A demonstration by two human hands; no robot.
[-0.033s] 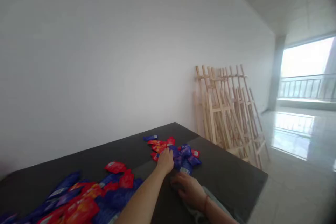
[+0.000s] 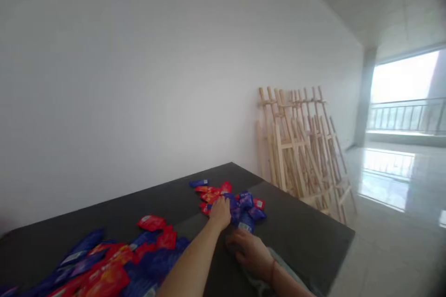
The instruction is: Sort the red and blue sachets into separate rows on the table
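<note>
My left hand (image 2: 219, 213) reaches into the far pile and touches a blue packet (image 2: 230, 200), with red packets (image 2: 211, 197) just beyond it. Its fingers curl over the packets, and their tips are hidden, so a grip cannot be made out. Nearer me on the right, my right hand (image 2: 249, 250) rests with curled fingers on a grey cloth (image 2: 278, 260), beside a blue packet with a white label (image 2: 245, 226). A dark fold lies under its fingers.
A large pile of red and blue packets (image 2: 108, 276) covers the near left of the dark table (image 2: 139, 206). One blue packet (image 2: 199, 183) lies near the back edge. Wooden easels (image 2: 299, 153) lean on the wall beyond the table's right edge.
</note>
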